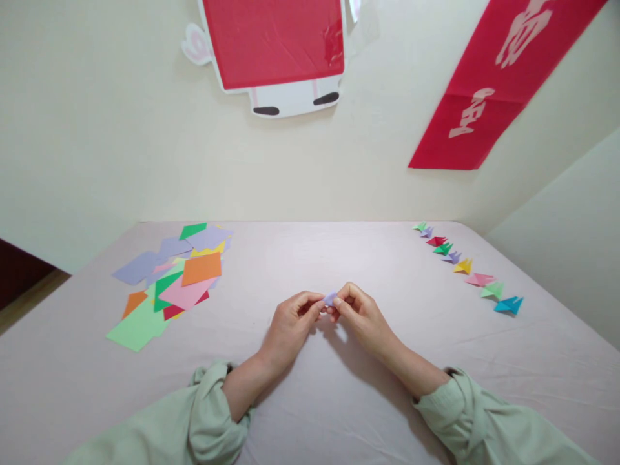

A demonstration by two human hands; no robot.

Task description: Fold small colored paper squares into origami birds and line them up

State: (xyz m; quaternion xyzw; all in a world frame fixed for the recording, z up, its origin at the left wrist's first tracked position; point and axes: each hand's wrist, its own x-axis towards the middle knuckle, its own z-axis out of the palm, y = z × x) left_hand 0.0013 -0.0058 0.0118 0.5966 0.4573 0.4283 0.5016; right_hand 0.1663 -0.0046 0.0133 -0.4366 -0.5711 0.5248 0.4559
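Observation:
My left hand [293, 321] and my right hand [361, 314] meet at the middle of the table, both pinched on a small folded piece of lilac paper [330, 298]. The paper is held just above the pale tablecloth [310, 400], mostly hidden between my fingertips. Both sleeves are light green and rolled up at the forearm.
A loose pile of coloured paper squares [169, 281] lies at the left of the table. A row of several small folded paper shapes [465, 265] runs along the right side, ending in a blue one [508, 305]. Red banners hang on the wall behind.

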